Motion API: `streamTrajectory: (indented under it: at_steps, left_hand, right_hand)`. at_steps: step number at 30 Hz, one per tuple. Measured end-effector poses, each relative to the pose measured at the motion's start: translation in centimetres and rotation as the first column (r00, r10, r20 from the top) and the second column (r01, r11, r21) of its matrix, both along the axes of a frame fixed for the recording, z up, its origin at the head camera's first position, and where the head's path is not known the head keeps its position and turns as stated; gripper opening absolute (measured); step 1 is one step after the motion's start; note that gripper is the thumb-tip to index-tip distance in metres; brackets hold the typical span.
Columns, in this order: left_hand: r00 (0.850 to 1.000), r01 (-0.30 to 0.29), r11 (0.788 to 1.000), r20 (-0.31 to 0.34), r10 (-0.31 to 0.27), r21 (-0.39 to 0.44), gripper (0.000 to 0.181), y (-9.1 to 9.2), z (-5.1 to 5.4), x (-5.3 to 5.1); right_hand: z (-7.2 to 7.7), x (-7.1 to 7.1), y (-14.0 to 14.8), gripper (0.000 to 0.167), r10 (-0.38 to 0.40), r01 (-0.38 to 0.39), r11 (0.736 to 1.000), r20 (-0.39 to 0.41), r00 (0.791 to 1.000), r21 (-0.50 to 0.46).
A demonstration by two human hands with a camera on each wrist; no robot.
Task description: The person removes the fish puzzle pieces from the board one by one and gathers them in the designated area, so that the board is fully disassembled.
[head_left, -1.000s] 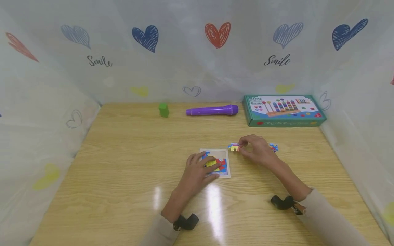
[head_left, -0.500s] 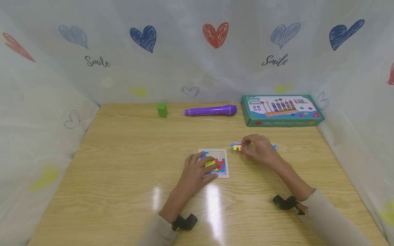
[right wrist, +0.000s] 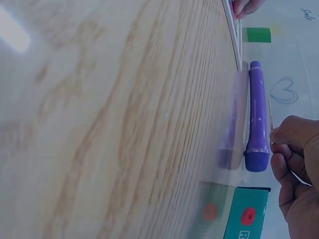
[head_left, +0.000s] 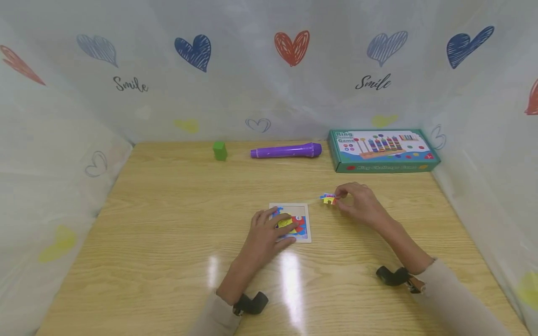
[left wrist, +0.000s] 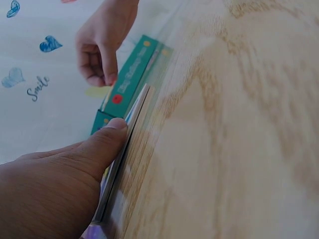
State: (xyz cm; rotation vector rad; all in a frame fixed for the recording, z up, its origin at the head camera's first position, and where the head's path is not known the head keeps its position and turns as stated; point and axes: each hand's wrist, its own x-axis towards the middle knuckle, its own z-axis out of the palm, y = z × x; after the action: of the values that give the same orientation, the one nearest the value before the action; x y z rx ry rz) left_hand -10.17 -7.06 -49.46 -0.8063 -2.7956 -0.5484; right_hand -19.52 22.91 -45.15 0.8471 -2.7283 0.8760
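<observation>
Pinching a thin, notched puzzle piece [head_left: 329, 199]

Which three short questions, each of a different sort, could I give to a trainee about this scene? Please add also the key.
1. Multiple choice: what does the right hand pinch?
a) a pencil
b) a colourful jigsaw part
c) a spoon

2. True or false: in the framed puzzle under the left hand, every place is filled.

3. Fill in: the purple microphone lies between the green block and the ____.

Key:
1. b
2. False; a bare area shows towards its upper right in the head view.
3. Ring Challenge Game box
</observation>
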Motion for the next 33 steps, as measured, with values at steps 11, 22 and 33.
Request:
streamTrajectory:
  at_steps: [11, 22, 33]
  left_hand:
    - [1.0, 0.004, 1.0, -0.008, -0.003, 0.021, 0.038, 0.0, -0.2, -0.1]
    - [1.0, 0.008, 1.0, -0.02, -0.008, 0.029, 0.038, 0.0, -0.1, -0.1]
    - [1.0, 0.019, 0.999, -0.021, -0.019, 0.045, 0.038, -0.1, 0.0, -0.2]
  right_hand:
    - [0.0, 0.0, 1.0, 0.015, -0.014, 0.014, 1.0, 0.001, 1.0, 0.0]
    - [0.0, 0.1, 2.0, 0.017, -0.025, 0.025, 1.0, -0.01, 1.0, -0.002]
    - [0.2, 0.3, 3.0, 0.014, -0.076, 0.075, 0.997, 0.024, 0.997, 0.034]
